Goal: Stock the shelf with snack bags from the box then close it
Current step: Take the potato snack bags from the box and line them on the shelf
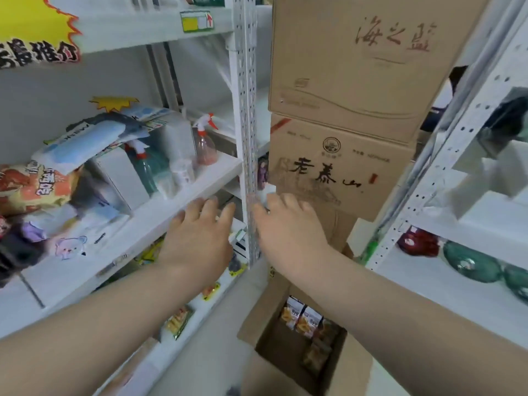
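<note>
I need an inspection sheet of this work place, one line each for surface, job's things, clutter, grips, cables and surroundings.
surface: white shelf, crowded toward the left.
job's things: open box on the floor, snack bags standing inside.
clutter: spray bottles and mixed packets on the shelf.
grips: left hand and right hand open, holding nothing, raised near the shelf post.
cables: nothing seen.
surroundings: stacked cardboard boxes behind; green glass bowls on a second shelf, right.
</note>
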